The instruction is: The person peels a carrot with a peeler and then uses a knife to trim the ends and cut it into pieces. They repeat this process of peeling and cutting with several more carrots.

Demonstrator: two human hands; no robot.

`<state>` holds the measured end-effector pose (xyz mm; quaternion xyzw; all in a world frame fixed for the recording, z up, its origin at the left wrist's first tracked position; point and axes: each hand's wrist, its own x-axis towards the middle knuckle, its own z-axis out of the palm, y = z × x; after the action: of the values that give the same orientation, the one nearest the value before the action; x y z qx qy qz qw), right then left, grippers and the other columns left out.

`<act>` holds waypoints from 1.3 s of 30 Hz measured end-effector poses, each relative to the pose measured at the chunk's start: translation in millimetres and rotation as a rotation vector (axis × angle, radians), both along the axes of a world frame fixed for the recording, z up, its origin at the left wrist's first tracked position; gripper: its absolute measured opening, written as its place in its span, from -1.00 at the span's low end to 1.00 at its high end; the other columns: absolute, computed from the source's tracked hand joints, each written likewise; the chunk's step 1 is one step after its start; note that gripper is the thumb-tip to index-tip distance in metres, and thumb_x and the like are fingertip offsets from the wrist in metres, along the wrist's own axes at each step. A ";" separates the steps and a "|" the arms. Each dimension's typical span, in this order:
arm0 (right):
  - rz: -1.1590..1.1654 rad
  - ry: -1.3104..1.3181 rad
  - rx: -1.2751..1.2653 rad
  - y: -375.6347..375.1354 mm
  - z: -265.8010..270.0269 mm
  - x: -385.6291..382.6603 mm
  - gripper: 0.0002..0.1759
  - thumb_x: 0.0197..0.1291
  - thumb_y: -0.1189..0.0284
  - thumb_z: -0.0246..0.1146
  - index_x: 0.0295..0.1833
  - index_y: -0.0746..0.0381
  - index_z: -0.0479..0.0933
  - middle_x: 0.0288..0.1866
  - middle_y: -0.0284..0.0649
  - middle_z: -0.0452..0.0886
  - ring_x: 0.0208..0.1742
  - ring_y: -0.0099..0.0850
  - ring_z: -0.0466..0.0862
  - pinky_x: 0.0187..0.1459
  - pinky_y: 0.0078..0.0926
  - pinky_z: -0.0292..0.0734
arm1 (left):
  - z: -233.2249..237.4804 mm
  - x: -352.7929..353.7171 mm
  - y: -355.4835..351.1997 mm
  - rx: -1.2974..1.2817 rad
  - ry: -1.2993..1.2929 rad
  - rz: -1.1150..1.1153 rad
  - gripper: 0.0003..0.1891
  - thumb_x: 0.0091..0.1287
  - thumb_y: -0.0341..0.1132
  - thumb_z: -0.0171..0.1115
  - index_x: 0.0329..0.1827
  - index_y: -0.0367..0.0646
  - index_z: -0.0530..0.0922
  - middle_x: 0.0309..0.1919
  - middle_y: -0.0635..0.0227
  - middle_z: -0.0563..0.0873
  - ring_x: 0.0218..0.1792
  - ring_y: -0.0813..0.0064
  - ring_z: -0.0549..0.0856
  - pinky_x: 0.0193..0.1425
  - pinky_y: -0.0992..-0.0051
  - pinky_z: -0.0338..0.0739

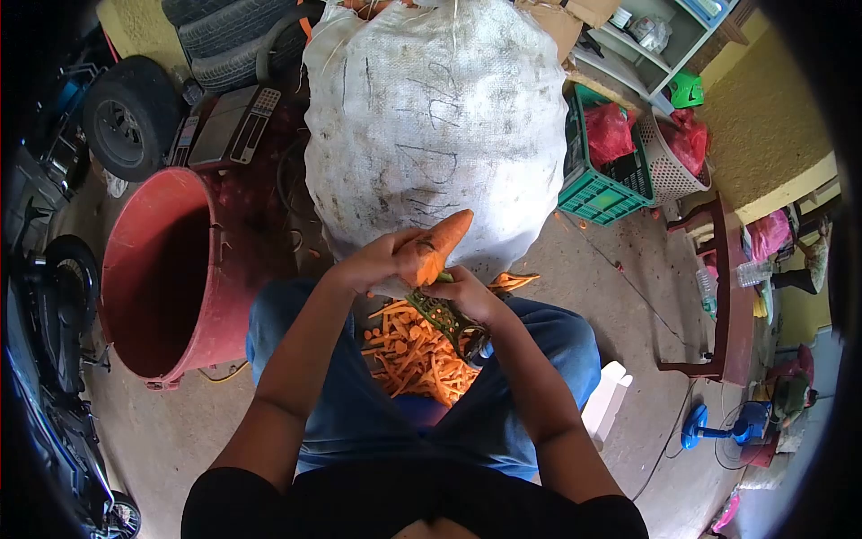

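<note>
My left hand point(382, 260) is wrapped around a large orange carrot point(446, 235), its tapered end pointing up and right and a bare cut face toward me. Just below, my right hand point(467, 295) grips a green tool point(435, 313) with an openwork, patterned body; its exact kind I cannot tell. The tool's upper end lies right at the carrot's lower end. Under both hands, a heap of cut carrot sticks point(417, 355) lies between my knees, in a blue container point(422, 410) that is mostly hidden.
A big white woven sack point(435, 117) stands directly ahead. At left are a red barrel point(211, 296), tyres point(130, 117) and a motorcycle point(67, 305). On the right stand a green crate point(606, 193), a wooden bench point(732, 305) and a blue fan point(696, 427). A white box point(606, 400) lies beside my right knee.
</note>
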<state>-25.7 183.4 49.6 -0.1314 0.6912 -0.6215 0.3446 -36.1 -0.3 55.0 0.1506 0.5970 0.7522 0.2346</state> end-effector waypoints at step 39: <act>-0.318 -0.148 -0.083 25.8 9.5 -18.6 -0.85 0.09 0.40 0.09 -0.42 0.26 0.45 -0.61 -0.42 0.43 -0.63 -0.66 0.38 -0.58 -0.69 0.25 | -0.2 3.3 -7.2 0.281 -0.239 0.094 -0.23 -0.11 -0.35 0.29 0.17 -0.30 0.08 -0.19 0.24 0.48 -0.14 0.44 0.52 -0.06 0.46 0.43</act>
<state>-44.3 209.1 59.1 0.0117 0.6496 -0.7043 0.2860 -32.8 -7.5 54.7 0.0634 0.4603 0.8509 0.2452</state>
